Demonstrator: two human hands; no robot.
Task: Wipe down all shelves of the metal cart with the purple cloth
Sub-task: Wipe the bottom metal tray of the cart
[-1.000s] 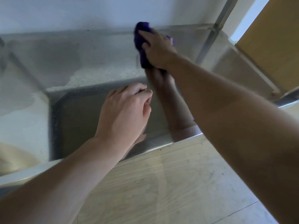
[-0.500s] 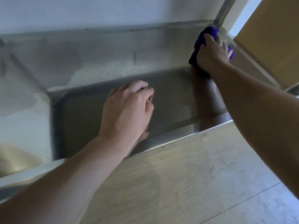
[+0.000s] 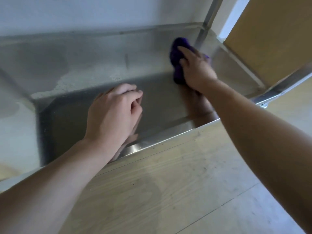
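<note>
The metal cart's shelf (image 3: pixel 84 65) is a shiny steel tray that fills the upper half of the view, dull and smeared toward the back. My right hand (image 3: pixel 197 70) holds the bunched purple cloth (image 3: pixel 177 53) down on the shelf near its far right corner, fingers laid over it and thumb curled at its side. The palm hides part of the cloth. My left hand (image 3: pixel 113 115) rests on the shelf close to the front rim (image 3: pixel 160 141), fingers loosely curled and holding nothing.
A steel upright post (image 3: pixel 206 22) rises at the cart's far right corner, just beyond the cloth. A tan wooden panel (image 3: pixel 270 39) stands to the right. A pale wall runs behind the cart. Light wood-pattern floor (image 3: pixel 168 191) lies in front.
My right hand swept the cloth from the back middle to the far right corner, then drew it a little left and nearer. My left hand stayed in place.
</note>
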